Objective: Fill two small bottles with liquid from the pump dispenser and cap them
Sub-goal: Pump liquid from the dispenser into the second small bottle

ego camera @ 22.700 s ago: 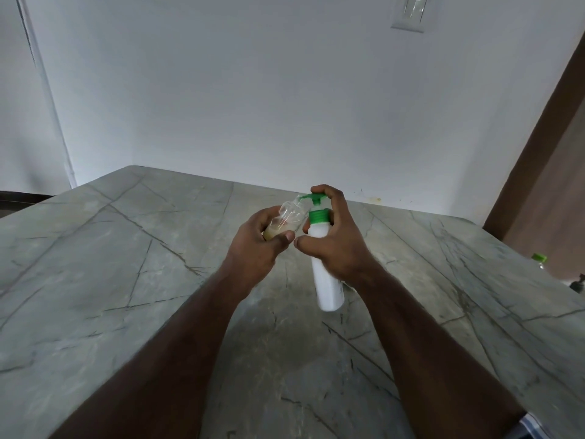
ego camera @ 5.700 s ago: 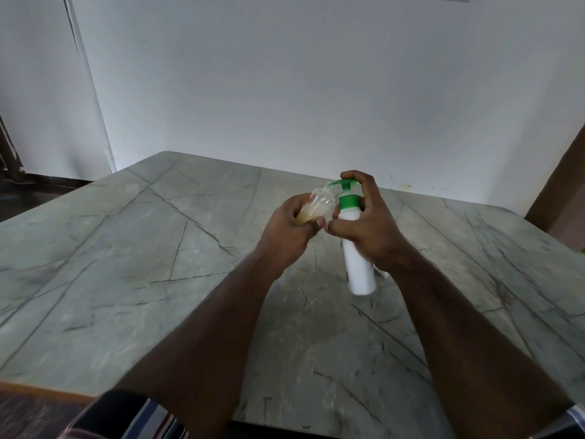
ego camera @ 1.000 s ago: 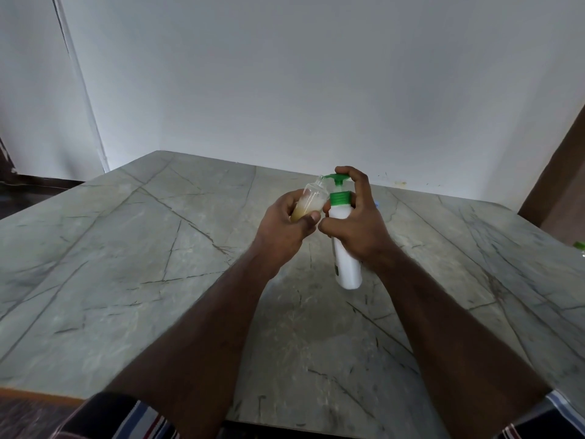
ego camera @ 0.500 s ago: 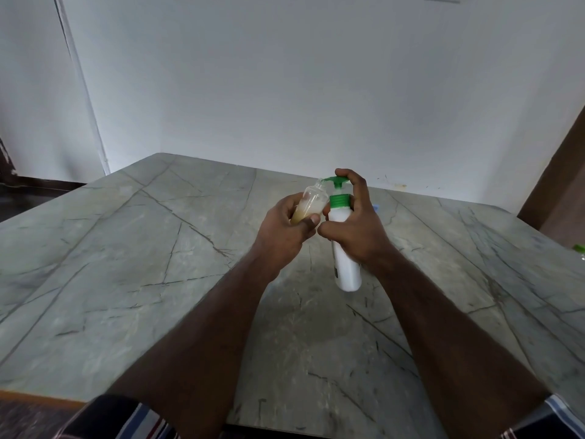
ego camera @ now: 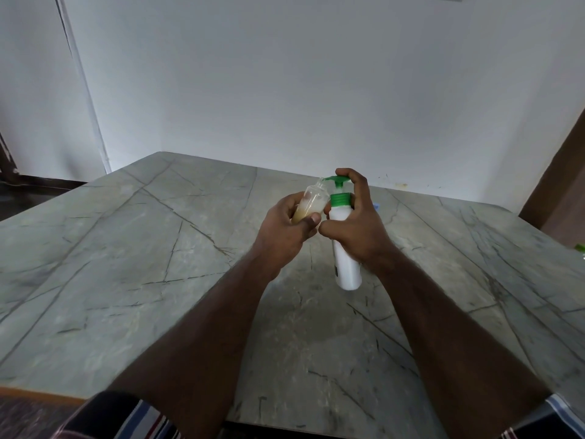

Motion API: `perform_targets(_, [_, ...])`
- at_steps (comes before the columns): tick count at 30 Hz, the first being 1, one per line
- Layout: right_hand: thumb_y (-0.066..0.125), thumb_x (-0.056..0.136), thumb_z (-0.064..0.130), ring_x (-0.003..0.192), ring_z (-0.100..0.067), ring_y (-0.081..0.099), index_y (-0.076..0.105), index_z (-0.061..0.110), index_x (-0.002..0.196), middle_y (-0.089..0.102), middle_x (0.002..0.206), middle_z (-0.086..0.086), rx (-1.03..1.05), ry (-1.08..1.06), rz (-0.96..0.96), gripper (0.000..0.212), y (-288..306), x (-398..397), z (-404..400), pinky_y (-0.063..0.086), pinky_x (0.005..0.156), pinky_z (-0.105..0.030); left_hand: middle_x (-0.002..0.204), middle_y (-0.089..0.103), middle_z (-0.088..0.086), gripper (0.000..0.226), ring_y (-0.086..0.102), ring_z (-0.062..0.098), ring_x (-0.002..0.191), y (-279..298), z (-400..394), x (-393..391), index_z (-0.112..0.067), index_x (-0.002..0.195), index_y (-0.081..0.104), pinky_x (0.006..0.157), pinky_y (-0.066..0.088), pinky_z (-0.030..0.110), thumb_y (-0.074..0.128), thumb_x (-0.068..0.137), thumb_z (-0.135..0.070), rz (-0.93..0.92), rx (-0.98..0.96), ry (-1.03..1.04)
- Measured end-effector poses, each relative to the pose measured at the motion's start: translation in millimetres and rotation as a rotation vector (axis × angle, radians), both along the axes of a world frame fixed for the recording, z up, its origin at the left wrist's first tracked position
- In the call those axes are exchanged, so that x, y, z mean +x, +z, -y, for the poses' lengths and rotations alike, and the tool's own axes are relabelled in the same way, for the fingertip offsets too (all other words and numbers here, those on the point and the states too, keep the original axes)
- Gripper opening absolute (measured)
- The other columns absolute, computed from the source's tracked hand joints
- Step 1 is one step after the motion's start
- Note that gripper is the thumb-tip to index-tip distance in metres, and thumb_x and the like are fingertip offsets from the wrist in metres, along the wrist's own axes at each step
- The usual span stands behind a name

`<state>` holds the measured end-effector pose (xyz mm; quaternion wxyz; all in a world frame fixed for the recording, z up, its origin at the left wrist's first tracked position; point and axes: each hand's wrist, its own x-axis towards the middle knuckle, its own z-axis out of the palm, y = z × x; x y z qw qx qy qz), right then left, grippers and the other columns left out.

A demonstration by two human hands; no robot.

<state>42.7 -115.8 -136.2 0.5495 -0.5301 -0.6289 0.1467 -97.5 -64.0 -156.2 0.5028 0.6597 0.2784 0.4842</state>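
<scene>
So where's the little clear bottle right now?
In the head view it sits just left of centre, above the table: the left hand holds the small bottle tilted, its mouth at the spout of the pump dispenser gripped by the right hand.

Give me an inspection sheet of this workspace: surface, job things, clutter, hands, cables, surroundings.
Surface: grey veined stone table.
Job's things: white pump dispenser with green pump; small clear bottle, part filled with yellowish liquid, tilted, mouth at the spout.
Clutter: small blue item behind the right hand; green item at right edge, unclear.
Hands: left hand grips the bottle; right hand grips the dispenser, finger on pump.
Cables: nothing seen.
Surroundings: white wall.
</scene>
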Motion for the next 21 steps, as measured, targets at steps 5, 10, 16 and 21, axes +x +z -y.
perform_targets(5, [0.077, 0.070, -0.008, 0.096, -0.016, 0.059, 0.027, 0.022, 0.144, 0.047, 0.129, -0.002, -0.005, -0.003, -0.001, 0.094, 0.1, 0.4, 0.0, 0.052, 0.068, -0.012, 0.116, 0.067, -0.003, 0.038, 0.067, 0.017, 0.107, 0.8, 0.4, -0.2, -0.017, 0.134, 0.057, 0.081, 0.060, 0.027, 0.064, 0.097, -0.012, 0.006, 0.000, -0.002])
perform_targets(10, [0.079, 0.068, -0.004, 0.095, -0.018, 0.061, 0.031, 0.023, 0.140, 0.052, 0.127, -0.004, 0.004, -0.020, 0.009, 0.090, 0.2, 1.1, -0.2, 0.053, 0.069, -0.014, 0.118, 0.066, -0.002, 0.039, 0.067, 0.017, 0.107, 0.5, 0.9, 0.0, -0.016, 0.134, 0.057, 0.083, 0.061, 0.028, 0.065, 0.096, -0.010, 0.011, -0.004, -0.005])
perform_targets(16, [0.079, 0.068, 0.000, 0.093, -0.016, 0.061, 0.032, 0.023, 0.139, 0.053, 0.125, -0.004, -0.002, -0.029, -0.007, 0.088, 0.0, 1.8, -0.3, 0.052, 0.068, -0.012, 0.114, 0.066, -0.006, 0.040, 0.067, 0.016, 0.106, 0.3, 1.7, -0.6, -0.015, 0.136, 0.057, 0.084, 0.061, 0.029, 0.064, 0.097, -0.010, 0.001, -0.004, -0.013])
perform_targets(21, [0.076, 0.069, -0.010, 0.094, -0.014, 0.060, 0.028, 0.023, 0.144, 0.049, 0.127, -0.002, -0.017, 0.008, -0.006, 0.095, 0.1, 0.3, -0.6, 0.052, 0.068, -0.013, 0.123, 0.066, 0.001, 0.043, 0.066, 0.019, 0.110, 0.8, 0.6, -0.8, -0.015, 0.139, 0.055, 0.086, 0.061, 0.031, 0.064, 0.097, -0.012, -0.006, -0.003, 0.015])
